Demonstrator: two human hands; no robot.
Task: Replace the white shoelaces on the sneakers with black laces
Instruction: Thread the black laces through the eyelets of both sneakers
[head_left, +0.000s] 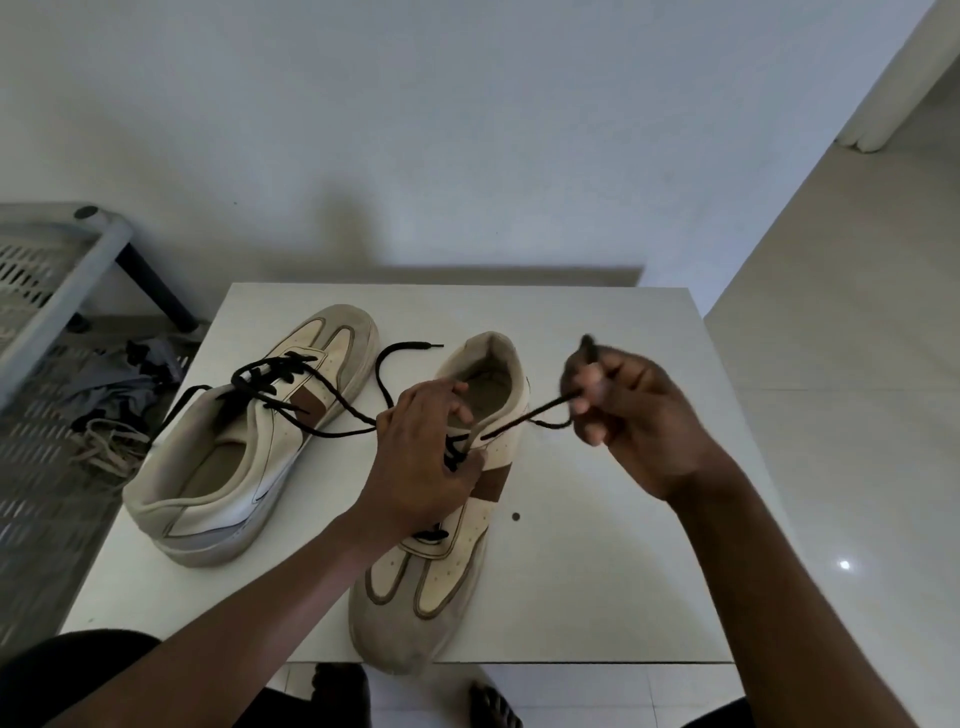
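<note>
White table (597, 571) against a pale wall (467, 130), tiled floor (857, 415) to its right. At its front edge the left hand (421, 452) grips a sneaker (447, 561); the right hand (634, 410) pinches its black lace (511, 423) above the tabletop.

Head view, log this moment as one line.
left hand: grips near shoe | right hand: pinches lace | far shoe: laced black

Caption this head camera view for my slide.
Right hand pinches a black lace running from the near sneaker, which the left hand holds.
</note>
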